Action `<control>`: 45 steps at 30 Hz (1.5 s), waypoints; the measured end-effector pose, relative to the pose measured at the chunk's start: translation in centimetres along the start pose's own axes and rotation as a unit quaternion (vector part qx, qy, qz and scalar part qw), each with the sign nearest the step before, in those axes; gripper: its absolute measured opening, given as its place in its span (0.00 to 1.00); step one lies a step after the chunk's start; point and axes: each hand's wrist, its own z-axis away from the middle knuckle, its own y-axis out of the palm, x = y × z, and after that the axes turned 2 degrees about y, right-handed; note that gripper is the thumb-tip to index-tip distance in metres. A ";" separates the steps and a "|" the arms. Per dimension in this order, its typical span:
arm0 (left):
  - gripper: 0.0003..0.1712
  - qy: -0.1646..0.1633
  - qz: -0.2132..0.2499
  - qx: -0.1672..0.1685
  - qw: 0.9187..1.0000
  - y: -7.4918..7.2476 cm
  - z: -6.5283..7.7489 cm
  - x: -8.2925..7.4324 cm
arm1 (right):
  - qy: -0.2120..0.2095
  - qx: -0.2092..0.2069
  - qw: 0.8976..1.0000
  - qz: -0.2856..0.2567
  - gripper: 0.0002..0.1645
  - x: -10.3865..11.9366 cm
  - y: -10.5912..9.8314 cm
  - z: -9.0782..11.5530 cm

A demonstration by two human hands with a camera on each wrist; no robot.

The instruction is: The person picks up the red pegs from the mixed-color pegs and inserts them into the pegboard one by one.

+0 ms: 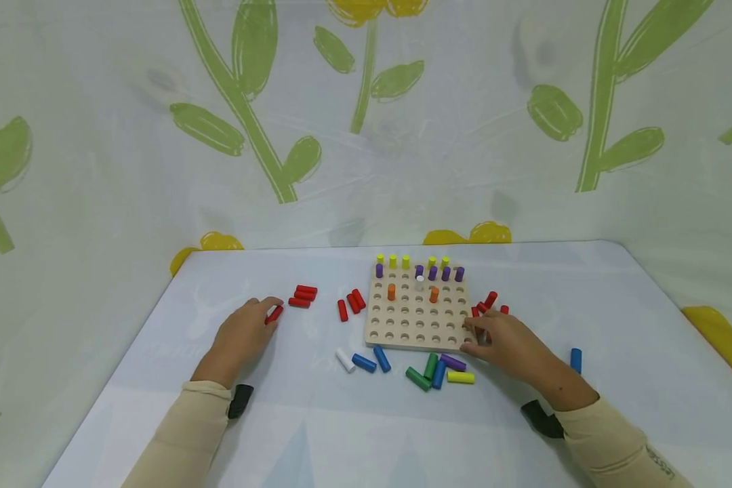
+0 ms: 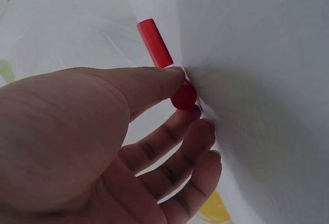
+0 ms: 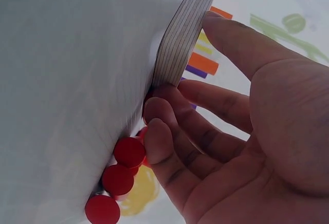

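Note:
In the head view, my left hand (image 1: 245,332) is low at the left of the table. Its thumb and index finger pinch a red peg (image 2: 183,97), with the other fingers curled below. Another red peg (image 2: 154,42) lies just beyond the thumb. My right hand (image 1: 505,346) grips the front right corner of a wooden pegboard (image 1: 396,342). The thumb lies at its front edge and the fingers bend round the right side. Yellow, purple, orange and white pegs stand in the board's holes. Loose red pegs (image 3: 118,180) are beside the right fingers.
Red pegs (image 1: 342,310) lie left of the board. In front of it are a white peg (image 1: 344,360), blue pegs (image 1: 364,363), green pegs (image 1: 417,379), a purple peg (image 1: 453,362) and a yellow peg (image 1: 460,377). A blue peg (image 1: 576,360) lies far right.

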 end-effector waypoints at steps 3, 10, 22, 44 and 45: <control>0.27 -0.007 0.006 0.005 1.000 0.0 -0.1 -0.1 | 0.005 0.002 1.000 -0.004 0.35 0.0 0.0 0.0; 0.24 -0.012 0.021 0.004 1.000 0.1 0.0 -0.1 | 0.012 0.011 1.000 -0.010 0.36 0.1 -0.1 0.1; 0.22 -0.024 0.050 -0.018 0.998 0.1 -0.4 -0.3 | 0.002 0.010 1.000 -0.003 0.36 0.0 0.1 -0.4; 0.24 0.062 0.099 -0.163 0.980 -0.6 0.5 -2.8 | -0.004 0.012 1.000 0.003 0.36 0.1 -0.2 0.1; 0.23 0.064 0.103 -0.164 0.979 -0.6 0.6 -2.9 | -0.003 0.013 1.000 0.003 0.36 0.1 -0.2 0.1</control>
